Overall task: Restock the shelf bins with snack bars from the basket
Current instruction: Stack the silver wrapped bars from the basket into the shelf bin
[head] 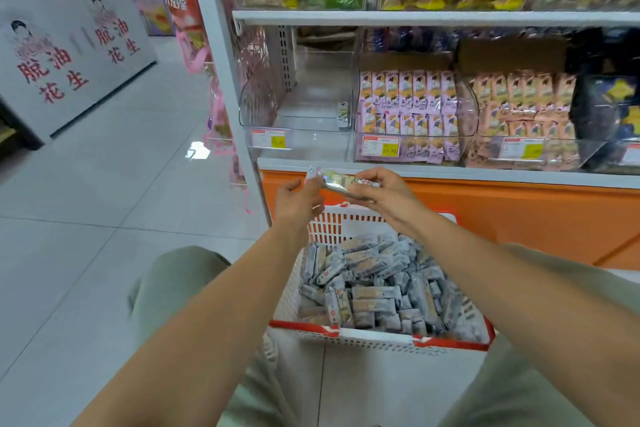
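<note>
My two hands, left hand (299, 198) and right hand (389, 192), pinched one small bunch of snack bars (341, 182), count unclear, at 12 o'clock above the one basket (367, 336), heaped with dozens more. The clear bin (301, 125) beyond held one bar (343, 113).

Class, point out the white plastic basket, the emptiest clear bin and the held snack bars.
White plastic basket (374, 335): head view, near rim.
Emptiest clear bin (298, 121): head view, front wall.
Held snack bars (338, 181): head view, wrapper middle.

Snack bars (341, 182) between left hand (299, 199) and right hand (388, 194), above the bar-filled basket (377, 338), below a clear shelf bin (311, 114).
</note>
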Motion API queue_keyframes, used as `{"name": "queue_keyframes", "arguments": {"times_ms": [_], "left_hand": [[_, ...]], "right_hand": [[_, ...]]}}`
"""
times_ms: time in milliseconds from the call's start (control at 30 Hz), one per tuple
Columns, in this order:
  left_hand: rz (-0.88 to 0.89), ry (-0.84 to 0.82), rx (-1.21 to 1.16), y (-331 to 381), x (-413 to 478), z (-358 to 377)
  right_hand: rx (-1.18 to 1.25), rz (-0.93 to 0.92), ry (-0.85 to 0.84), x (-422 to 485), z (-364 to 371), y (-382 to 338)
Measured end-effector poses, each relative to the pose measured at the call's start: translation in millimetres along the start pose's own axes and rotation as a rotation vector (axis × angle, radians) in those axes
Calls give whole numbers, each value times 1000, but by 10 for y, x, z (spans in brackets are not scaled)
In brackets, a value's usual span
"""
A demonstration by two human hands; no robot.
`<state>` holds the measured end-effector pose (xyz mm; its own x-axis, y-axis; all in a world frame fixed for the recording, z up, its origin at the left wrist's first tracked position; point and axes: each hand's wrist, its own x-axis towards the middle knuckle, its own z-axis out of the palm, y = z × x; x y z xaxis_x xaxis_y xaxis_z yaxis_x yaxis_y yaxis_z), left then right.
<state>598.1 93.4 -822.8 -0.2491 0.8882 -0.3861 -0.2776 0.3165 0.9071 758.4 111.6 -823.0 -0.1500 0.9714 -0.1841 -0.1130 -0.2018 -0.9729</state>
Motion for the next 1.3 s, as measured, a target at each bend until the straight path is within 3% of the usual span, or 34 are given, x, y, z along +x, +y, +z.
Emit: {"name": "queue_keyframes", "arguments": {"times_ms": [100,267,400,500,700,1100,1300], "left_hand": [[-71,-127,-42,158,4,199],[115,-77,71,679,276,392],[216,-63,214,1170,654,406],[242,-62,352,1384,1031,461],[222,-97,576,1382,1783,693],[52,-249,917,972,2498,942],[-23,-360,943,911,2536,963]], "right_hand": [[-30,-100,56,115,126,-141],[-162,-206,30,365,185,-556],[-462,-409,99,718,84,-849],[-881,-576,136,1091,-86,-932],[-1363,-594,41,1646,-233,-865],[-1206,-663,84,2054,-273,-585],[-1145,-695,78,2061,-283,-582]]}}
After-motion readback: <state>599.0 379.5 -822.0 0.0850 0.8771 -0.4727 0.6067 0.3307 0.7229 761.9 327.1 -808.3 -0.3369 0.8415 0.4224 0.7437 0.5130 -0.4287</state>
